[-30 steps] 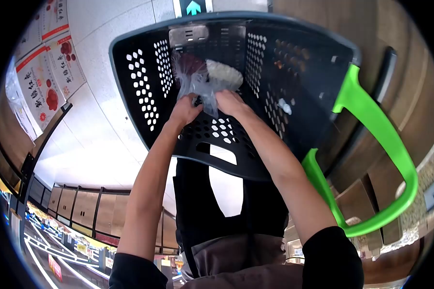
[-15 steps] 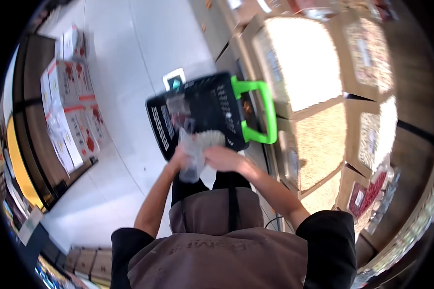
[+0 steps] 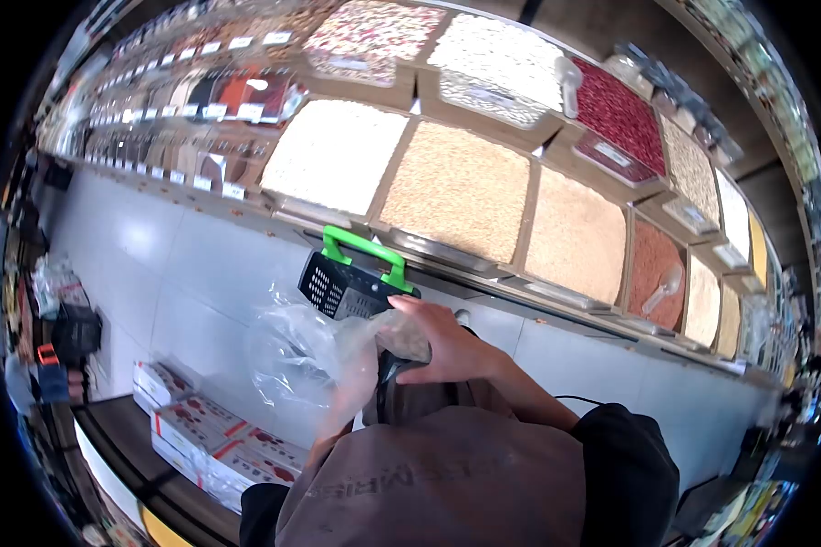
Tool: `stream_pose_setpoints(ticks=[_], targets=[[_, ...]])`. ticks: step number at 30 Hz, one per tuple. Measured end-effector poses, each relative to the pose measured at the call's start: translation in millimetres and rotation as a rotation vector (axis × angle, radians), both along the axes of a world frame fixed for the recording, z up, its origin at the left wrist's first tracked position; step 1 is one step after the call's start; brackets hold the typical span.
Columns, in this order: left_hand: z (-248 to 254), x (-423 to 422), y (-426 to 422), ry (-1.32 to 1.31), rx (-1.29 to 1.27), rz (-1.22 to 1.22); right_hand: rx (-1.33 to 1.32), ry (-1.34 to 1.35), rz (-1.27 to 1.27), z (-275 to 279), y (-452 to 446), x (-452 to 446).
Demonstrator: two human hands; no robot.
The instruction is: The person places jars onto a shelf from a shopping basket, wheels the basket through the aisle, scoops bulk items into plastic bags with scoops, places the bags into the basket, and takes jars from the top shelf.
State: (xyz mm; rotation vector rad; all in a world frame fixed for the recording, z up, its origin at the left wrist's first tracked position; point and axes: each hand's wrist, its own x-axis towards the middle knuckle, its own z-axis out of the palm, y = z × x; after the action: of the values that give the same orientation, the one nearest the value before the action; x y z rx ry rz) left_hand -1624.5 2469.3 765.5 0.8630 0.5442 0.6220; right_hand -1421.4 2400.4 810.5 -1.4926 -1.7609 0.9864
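A large clear plastic bag [image 3: 292, 346] spreads out in front of my body, crumpled and see-through. Its right end has a pale, lumpy bundle [image 3: 407, 337] in or against it; I cannot tell which. My right hand [image 3: 452, 342] curves around that bundle, fingers above and thumb below. Behind the film, my left hand [image 3: 351, 378] shows blurred, gripping the bag from the left side. Just beyond both hands is a black shopping basket [image 3: 324, 284] with a green handle [image 3: 360, 244], partly covered by the bag.
Open bins of white grain [image 3: 337, 155], tan grain [image 3: 461, 187] and red beans [image 3: 616, 118] line the far side. A scoop [image 3: 663, 290] lies in a reddish-brown bin. White cartons [image 3: 201, 424] sit on a low shelf at lower left. Tiled floor [image 3: 192, 273] runs between.
My view has turned right to face the bins. The clear bag has spread out wider to the left. My right hand now cups the pale bundle, and the basket appears lower, beneath the hands.
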Motion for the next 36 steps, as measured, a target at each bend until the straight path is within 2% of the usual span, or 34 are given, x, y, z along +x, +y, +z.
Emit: stream_pose_setpoints(ticks=[1,3,5,7,9,10,11,12,13,15,16,17,20,25,29,31,32,33,35,36], targets=[[7,13,1,0.022,0.048,-0.03,0.015,0.004,-0.036,-5,-13,2],[18,44,-4,0.058,0.126,-0.085,0.015,-0.154,-0.16,-8,-31,8],[26,75,-9,0.104,0.211,-0.117,-0.019,-0.125,-0.247,2,-34,25],[18,101,-13,0.171,0.312,-0.101,0.168,-0.06,-0.239,3,-35,51],[-26,126,-17,0.257,0.533,0.047,0.221,-0.06,-0.247,14,-36,84],[-27,140,-17,0.267,0.611,0.097,0.109,-0.057,-0.222,18,-33,101],[-17,157,-17,0.281,0.688,0.15,-0.005,-0.053,-0.192,22,-33,118],[-5,165,-20,0.338,0.896,0.104,-0.025,-0.054,-0.228,25,-34,133],[16,174,-25,0.341,0.999,0.055,-0.018,-0.053,-0.239,34,-35,151],[45,186,-38,0.336,0.983,-0.117,-0.092,0.082,-0.023,47,-42,182],[55,190,-43,0.358,0.937,-0.19,0.118,-0.009,-0.063,-17,-45,185],[63,193,-48,0.385,0.887,-0.27,0.117,0.055,-0.083,-37,-54,193],[71,209,-55,0.493,0.832,-0.415,0.122,0.226,-0.191,-51,-80,208],[80,252,-13,0.693,0.85,-0.75,0.161,0.308,-0.318,-64,-69,206],[81,278,51,0.664,0.616,-1.148,0.093,0.493,-0.34,-37,-54,215],[17,263,82,0.32,0.306,-1.055,-0.013,0.749,-0.352,-3,-46,224],[-6,254,92,-0.007,-0.005,-0.926,-0.051,0.785,-0.453,12,-39,224],[-1,249,88,-0.011,-0.007,-0.928,-0.053,0.781,-0.456,19,-31,224],[20,245,73,0.02,-0.492,-0.606,-0.156,0.931,-0.641,24,-15,225],[27,247,72,0.031,-0.603,-0.512,-0.229,0.85,-0.626,23,-7,231]])
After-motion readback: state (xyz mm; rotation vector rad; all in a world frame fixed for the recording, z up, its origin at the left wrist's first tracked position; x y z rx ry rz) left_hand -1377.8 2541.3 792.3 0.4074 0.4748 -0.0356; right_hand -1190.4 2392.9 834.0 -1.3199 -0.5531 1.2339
